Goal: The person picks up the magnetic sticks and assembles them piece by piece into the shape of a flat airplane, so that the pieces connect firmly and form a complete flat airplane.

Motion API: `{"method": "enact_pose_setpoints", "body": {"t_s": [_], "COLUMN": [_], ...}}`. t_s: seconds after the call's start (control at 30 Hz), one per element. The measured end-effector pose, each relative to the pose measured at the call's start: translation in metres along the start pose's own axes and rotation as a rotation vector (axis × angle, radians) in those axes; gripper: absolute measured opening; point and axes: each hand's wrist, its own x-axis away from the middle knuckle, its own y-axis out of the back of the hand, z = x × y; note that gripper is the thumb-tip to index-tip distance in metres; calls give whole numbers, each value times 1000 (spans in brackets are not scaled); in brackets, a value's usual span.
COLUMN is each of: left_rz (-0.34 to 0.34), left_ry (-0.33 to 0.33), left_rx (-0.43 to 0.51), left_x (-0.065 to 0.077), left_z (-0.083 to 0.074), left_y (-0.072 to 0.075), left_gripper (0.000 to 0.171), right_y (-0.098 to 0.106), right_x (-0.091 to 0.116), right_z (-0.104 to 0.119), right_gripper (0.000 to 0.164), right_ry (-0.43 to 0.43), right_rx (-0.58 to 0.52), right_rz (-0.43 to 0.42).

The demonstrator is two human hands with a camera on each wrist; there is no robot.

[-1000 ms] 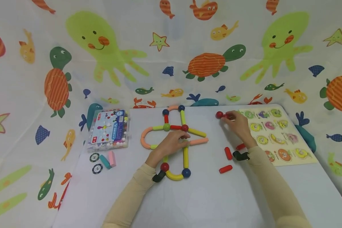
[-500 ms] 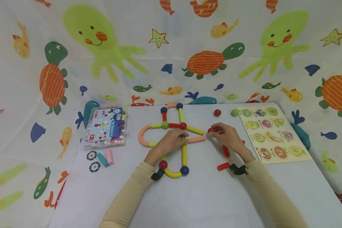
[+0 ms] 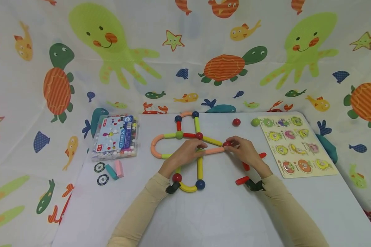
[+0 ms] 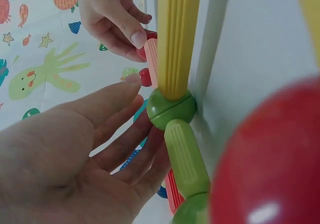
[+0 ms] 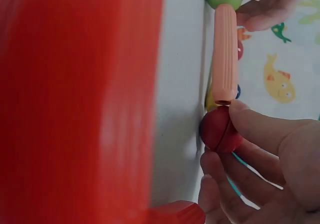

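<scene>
My right hand (image 3: 242, 151) pinches a red ball (image 5: 217, 128) between thumb and fingers, at the free end of a salmon rod (image 5: 225, 54). A yellow rod (image 3: 211, 140) ends close to the same ball. My left hand (image 3: 187, 154) lies around the green ball (image 4: 171, 109) at the rod's other end; its fingers touch behind the ball and the thumb stands apart in the left wrist view. Balls and straight and curved magnetic rods form a linked figure with a red ball (image 3: 177, 177) and blue balls such as this blue ball (image 3: 200, 184).
Loose red rods, such as this red rod (image 3: 242, 180), lie near my right wrist. Another red ball (image 3: 236, 122) and a green ball (image 3: 255, 122) sit at the back. A fruit puzzle board (image 3: 323, 173) lies right; a plastic box (image 3: 114, 137), blocks (image 3: 119, 168) and round chips (image 3: 102, 179) lie left.
My right hand has drawn a red ball away from another red ball at the back, bringing it left and nearer to the salmon rod's end. My left hand has stayed by the green ball.
</scene>
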Motion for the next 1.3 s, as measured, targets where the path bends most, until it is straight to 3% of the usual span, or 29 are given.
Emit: {"method": "enact_pose_setpoints", "body": {"t_s": [0.23,0.47,0.8,1.1,1.3], "left_rz": [-2,7,66,63,57], "left_ry": [36,-22,-41,-19,-36], "left_rx": [29,-15,-153,-242,-203], "left_x": [-9,-38,-69,-72,-72], "left_z": [-10,-23,-13,-11,-6], "left_y": [5,13,3,0,0], "left_gripper": [33,31,30,27,26], "right_y": [-1,0,-1,-1,-1], "right_x": [0,1,2,1,1], "right_z": [-2,-4,-5,-4,-4], "right_gripper": [44,45,43,44,44], "right_ry": [15,19,14,5,15], "right_rx": [3,-23,-29,-27,-29], "right_rz": [2,-5,-5,-12,-13]}}
